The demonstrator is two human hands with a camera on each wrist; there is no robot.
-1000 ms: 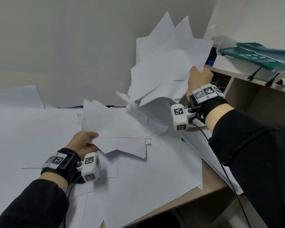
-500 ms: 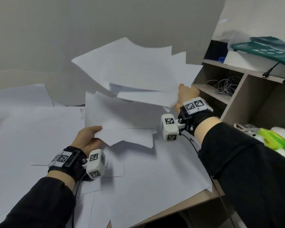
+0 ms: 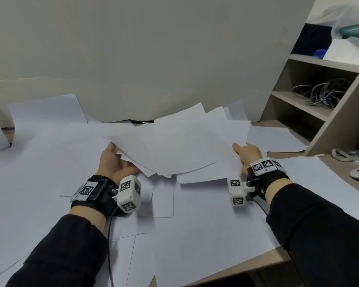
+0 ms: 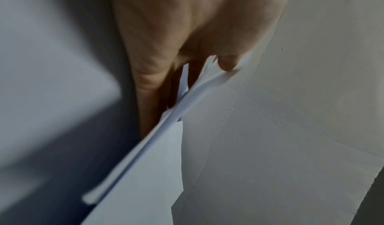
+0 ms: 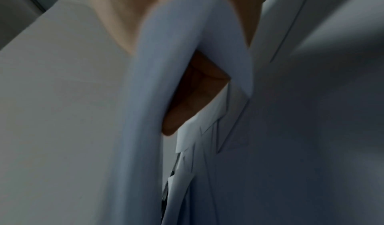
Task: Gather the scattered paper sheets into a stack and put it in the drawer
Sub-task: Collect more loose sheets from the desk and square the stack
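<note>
Loosely fanned, the bundle of white paper sheets hangs between the left hand and right hand, each pinching an edge; sheets beyond either pinch could slip out.

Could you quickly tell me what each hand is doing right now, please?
Left hand: grips the left edge of the loose paper pile.
Right hand: grips the pile's right edge, thumb on top.
</note>
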